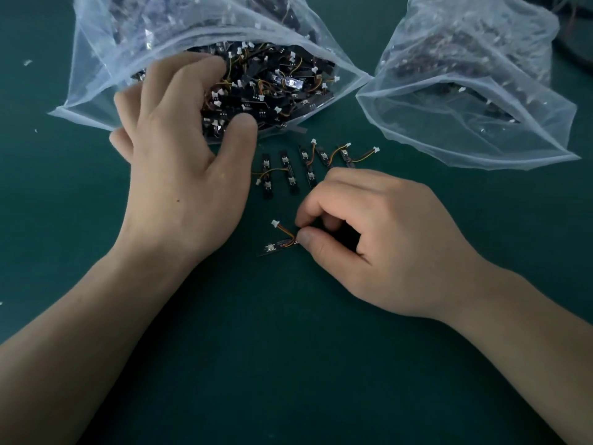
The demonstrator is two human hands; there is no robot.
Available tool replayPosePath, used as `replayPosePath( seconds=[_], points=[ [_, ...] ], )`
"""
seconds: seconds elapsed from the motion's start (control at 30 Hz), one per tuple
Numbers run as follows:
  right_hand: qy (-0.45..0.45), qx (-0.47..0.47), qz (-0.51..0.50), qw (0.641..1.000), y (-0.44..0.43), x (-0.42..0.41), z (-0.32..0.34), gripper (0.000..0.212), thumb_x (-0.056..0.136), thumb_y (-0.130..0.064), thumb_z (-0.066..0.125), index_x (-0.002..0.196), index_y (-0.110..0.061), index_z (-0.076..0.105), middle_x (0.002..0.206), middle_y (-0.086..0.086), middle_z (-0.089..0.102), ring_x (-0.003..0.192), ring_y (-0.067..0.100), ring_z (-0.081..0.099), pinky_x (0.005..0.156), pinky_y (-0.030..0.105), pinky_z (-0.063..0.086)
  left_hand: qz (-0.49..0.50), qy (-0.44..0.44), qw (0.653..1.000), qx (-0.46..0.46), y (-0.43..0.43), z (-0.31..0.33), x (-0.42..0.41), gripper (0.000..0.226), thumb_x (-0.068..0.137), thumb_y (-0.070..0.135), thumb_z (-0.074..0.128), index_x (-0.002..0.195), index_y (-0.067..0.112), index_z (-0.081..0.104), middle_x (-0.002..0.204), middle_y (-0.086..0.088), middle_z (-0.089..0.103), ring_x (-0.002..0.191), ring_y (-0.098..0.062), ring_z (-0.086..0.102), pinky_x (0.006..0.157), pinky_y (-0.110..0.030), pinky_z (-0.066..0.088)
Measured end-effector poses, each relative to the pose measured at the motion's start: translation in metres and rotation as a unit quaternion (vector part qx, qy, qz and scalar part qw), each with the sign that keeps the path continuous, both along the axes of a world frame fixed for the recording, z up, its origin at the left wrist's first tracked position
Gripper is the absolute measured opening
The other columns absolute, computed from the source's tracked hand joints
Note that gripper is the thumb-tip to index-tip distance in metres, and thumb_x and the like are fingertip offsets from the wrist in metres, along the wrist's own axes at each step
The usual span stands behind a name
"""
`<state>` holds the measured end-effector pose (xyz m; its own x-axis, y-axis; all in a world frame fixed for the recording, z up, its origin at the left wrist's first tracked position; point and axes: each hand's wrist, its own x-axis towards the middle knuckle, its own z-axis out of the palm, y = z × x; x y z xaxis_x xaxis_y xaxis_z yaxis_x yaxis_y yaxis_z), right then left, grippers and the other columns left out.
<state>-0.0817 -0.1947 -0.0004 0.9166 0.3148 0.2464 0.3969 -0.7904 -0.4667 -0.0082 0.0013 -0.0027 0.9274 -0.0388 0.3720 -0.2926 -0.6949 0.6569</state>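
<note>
Mat [288, 364]; right hand [385, 242]'s board [276, 247] near board row [308, 165]

Narrow black circuit strip [272, 248] with orange-yellow wires and a white plug sits mid-surface, slightly tilted, right end pinched in the right hand [378, 239]. Up by the far edge, left of centre, the clear plastic bag [93, 78] lies mouth open, crammed with matching black strips [276, 88], left hand [179, 162] reaching in.

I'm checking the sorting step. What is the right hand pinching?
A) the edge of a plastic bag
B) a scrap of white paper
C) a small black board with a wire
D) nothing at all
C: the right hand pinches one end of the small black board, which lies on the green mat.
</note>
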Motion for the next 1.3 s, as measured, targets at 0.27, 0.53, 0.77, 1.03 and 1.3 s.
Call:
replayPosePath(
  seconds=[0.27,0.53,0.77,1.03,1.3],
  points=[
    [-0.004,0.004,0.002,1.000,-0.001,0.001,-0.001,0.005,0.095,-0.031,0.069,0.093,-0.027,0.071,0.081,-0.014,0.056,0.076,0.009,0.054,0.064,0.036,0.049,-0.066,-0.061,0.983,-0.160,0.001,-0.004,0.010,0.029,0.099,0.016,0.060,0.109,0.040,0.071,0.102,0.023,0.074,0.093,-0.007,0.071,0.081,-0.019,0.053],
    [0.002,0.004,0.000,1.000,0.000,0.000,0.000,0.005,0.095,-0.031,0.069,0.093,-0.027,0.071,0.081,-0.013,0.057,0.077,0.010,0.054,0.064,0.037,0.049,-0.064,-0.012,0.972,-0.224,0.002,-0.007,0.015,0.030,0.097,0.018,0.059,0.112,0.043,0.067,0.095,0.027,0.070,0.088,-0.003,0.068,0.076,-0.021,0.051],
    [-0.027,0.008,-0.014,0.999,-0.001,0.000,-0.002,0.011,0.095,-0.031,0.069,0.101,-0.023,0.073,0.099,-0.010,0.062,0.092,0.013,0.058,0.076,0.036,0.050,-0.119,0.111,0.946,-0.279,0.013,0.010,0.023,0.047,0.079,0.003,0.041,0.068,0.036,0.073,0.050,0.018,0.044,0.046,-0.003,0.035,0.050,-0.021,0.027],
    [-0.045,-0.072,-0.121,0.989,0.014,0.029,0.005,0.048,0.103,-0.057,0.042,0.133,-0.027,0.065,0.150,-0.004,0.047,0.145,0.018,0.034,0.115,0.040,0.020,-0.105,0.038,0.934,-0.340,-0.004,0.003,0.012,0.041,0.083,-0.001,0.043,0.073,0.026,0.072,0.053,0.018,0.051,0.056,-0.001,0.040,0.058,-0.022,0.029],
    [-0.005,-0.088,-0.129,0.988,0.030,0.050,0.001,0.067,0.104,-0.062,0.012,0.100,-0.033,0.073,0.120,-0.018,0.056,0.131,0.007,0.042,0.114,0.045,0.017,-0.114,0.038,0.930,-0.347,0.000,0.001,0.014,0.032,0.085,0.011,0.044,0.077,0.024,0.072,0.053,0.019,0.049,0.053,-0.003,0.036,0.056,-0.026,0.026]
  ],
)
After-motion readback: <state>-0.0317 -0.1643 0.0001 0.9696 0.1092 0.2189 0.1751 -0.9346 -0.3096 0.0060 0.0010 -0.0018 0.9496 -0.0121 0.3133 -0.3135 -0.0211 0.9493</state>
